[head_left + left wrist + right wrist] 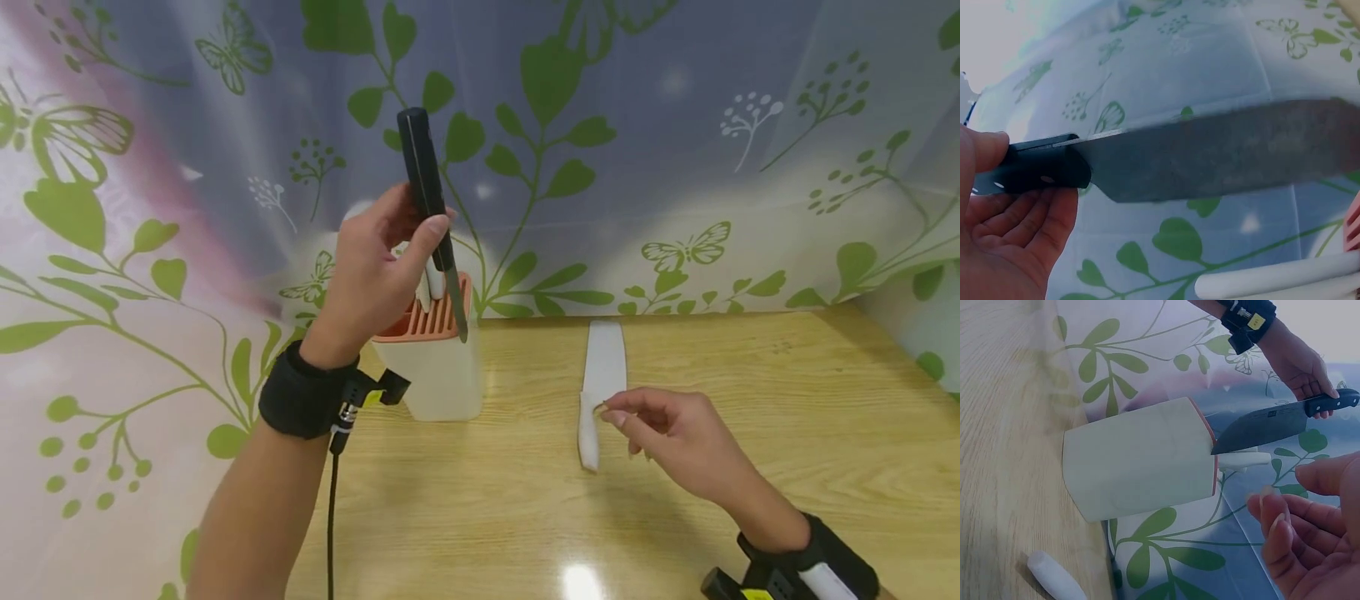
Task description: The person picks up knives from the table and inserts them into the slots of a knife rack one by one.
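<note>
My left hand (371, 267) grips the black handle of a kitchen knife (423, 162), its broad grey blade (1222, 153) angled down. In the head view the blade tip overlaps the front rim of a cream knife block (442, 379) with an orange slotted top. White handles (435, 282) stick up from that block. A white cleaver (606, 358) lies flat on the table, handle toward me. Over its handle hovers my right hand (686, 437), fingers loosely bent. The right wrist view shows nothing in the right hand (1310, 531).
The wood-grain table (750, 375) runs back to a hanging curtain (675, 125) printed with green leaves and butterflies, which also covers the left side. A black cable (331, 525) hangs from the left wrist strap (300, 396).
</note>
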### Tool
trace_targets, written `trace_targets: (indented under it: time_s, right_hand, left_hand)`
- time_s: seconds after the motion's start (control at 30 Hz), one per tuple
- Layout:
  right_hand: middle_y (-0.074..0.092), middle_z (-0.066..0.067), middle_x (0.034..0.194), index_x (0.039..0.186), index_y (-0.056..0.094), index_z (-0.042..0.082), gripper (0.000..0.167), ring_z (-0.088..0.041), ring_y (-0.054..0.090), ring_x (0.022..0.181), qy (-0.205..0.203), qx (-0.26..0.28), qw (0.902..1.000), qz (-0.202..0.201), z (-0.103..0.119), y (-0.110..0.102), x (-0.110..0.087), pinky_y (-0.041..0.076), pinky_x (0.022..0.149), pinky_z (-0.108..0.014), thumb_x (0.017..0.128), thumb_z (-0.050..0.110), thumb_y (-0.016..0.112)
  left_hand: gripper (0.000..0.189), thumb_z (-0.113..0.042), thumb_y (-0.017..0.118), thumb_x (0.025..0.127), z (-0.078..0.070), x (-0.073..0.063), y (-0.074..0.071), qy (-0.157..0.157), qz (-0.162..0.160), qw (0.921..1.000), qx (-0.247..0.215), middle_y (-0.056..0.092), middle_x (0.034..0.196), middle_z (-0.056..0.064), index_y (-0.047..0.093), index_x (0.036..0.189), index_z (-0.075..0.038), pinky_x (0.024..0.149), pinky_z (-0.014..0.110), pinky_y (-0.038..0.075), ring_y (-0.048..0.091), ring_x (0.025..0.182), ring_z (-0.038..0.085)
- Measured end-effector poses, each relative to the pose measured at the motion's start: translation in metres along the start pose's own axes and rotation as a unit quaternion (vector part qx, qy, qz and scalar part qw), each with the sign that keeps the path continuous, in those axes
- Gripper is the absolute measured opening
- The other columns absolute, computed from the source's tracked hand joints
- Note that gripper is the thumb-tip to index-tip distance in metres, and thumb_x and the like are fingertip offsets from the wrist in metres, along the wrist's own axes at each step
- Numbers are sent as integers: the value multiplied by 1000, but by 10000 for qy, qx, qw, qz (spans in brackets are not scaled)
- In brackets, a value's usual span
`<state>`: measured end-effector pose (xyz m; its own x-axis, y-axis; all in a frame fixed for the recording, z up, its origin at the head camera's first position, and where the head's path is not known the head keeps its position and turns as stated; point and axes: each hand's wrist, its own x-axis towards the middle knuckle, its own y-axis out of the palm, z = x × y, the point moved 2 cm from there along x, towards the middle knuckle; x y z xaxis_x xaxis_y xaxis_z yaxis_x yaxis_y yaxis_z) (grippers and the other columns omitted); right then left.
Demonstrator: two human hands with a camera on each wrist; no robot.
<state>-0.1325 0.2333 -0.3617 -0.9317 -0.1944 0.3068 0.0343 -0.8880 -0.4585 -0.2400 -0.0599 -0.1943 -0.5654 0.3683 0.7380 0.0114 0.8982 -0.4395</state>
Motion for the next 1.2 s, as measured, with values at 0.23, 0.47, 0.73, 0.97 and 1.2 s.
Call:
trace_targets:
  time_s: [0.23, 0.47, 0.73, 0.97, 1.2]
  right_hand:
    - [66, 1, 78, 109, 73, 8, 17, -16, 63, 61, -64, 161, 9998, 87, -2, 2, -2, 53, 53, -29, 98, 16, 63]
    - [69, 1, 83, 110, 72, 8, 18, -19, 64, 62, 8, 204, 9997, 132, -5, 2, -3, 54, 54, -30, 98, 17, 62]
    - [72, -4, 98, 111, 72, 8, 18, -20, 64, 63, 60, 330, 9993, 176, -7, 4, -4, 54, 55, -30, 98, 16, 63]
    - [72, -8, 109, 111, 72, 10, 17, -18, 64, 63, 59, 369, 9991, 181, -9, 4, -5, 54, 53, -30, 98, 15, 63]
    - [70, -10, 114, 110, 72, 9, 16, -19, 64, 62, 28, 322, 9993, 179, -10, 3, -5, 53, 52, -29, 97, 14, 63]
  left_hand:
    - [25, -12, 56, 101, 1, 12, -12, -196, -80, 9998, -19, 68, 106, 11, 62, 121, 2, 85, 29, 55, 67, 91, 15]
    - [27, -15, 56, 101, 0, 23, -23, -255, -164, 9994, 192, 67, 109, 13, 61, 123, 0, 84, 27, 52, 66, 93, 13]
    - [31, -19, 55, 102, 12, 31, -24, -338, 142, 9980, 508, 67, 113, 6, 59, 129, -5, 88, 27, 51, 65, 97, 11]
    - [33, -20, 55, 102, 24, 32, -23, -408, 217, 9967, 667, 68, 112, 6, 57, 132, -5, 86, 26, 51, 66, 99, 13]
    - [32, -20, 55, 102, 31, 32, -21, -339, 354, 9969, 616, 68, 110, 6, 59, 129, -4, 89, 28, 52, 65, 96, 12]
